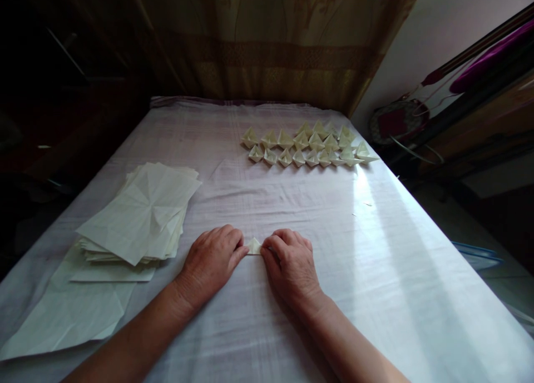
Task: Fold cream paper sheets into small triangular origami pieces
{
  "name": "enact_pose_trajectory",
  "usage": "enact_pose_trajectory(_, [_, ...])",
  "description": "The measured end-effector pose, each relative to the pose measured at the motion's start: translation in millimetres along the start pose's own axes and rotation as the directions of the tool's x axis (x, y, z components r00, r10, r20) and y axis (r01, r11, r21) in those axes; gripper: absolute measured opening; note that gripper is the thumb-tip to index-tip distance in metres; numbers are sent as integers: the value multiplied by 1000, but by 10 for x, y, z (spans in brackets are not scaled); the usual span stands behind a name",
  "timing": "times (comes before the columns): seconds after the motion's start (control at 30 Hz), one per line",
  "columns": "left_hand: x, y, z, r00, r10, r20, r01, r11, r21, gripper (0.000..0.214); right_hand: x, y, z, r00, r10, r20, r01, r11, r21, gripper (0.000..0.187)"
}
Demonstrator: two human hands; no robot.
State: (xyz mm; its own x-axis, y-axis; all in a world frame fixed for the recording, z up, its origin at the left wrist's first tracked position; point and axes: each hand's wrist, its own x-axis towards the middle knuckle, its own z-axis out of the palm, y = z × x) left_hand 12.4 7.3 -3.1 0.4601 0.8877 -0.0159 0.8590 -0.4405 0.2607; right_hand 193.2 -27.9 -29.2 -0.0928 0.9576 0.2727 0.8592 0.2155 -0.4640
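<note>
A small piece of folded paper [254,246], pale and triangular at its top, lies low on the cloth between my two hands. My left hand [217,253] pinches its left end between thumb and fingers. At the opposite end, my right hand [291,260] grips it with curled fingers. Only the middle of the paper shows; its ends are hidden under my fingertips. Beyond my hands, to the right, stand rows of folded paper boats [300,142], close together. Left of my left hand rests a stack of creased paper sheets [150,205].
A pale checked cloth [200,133] covers the table. Larger sheets [79,305] lie under the stack at the left. Small paper scraps [367,204] lie on the right. A brown curtain [267,44] hangs behind the far edge. Dark clutter stands beyond the right edge.
</note>
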Motion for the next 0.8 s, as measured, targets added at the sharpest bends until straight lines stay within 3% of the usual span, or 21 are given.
enact_pose_trajectory(0.27, [0,0,-40,1000,-18,21,19,999,-43,11,14,154,-90,996,-87,27,79,973,218,16])
enact_pose_trajectory(0.4, [1,5,-32,1000,-5,12,6,999,-41,11,21,139,-92,997,-78,27,72,982,173,8])
enact_pose_trajectory(0.8, [5,31,-14,1000,-24,-10,24,997,-70,2,26,-45,8,996,65,-62,-58,993,108,14])
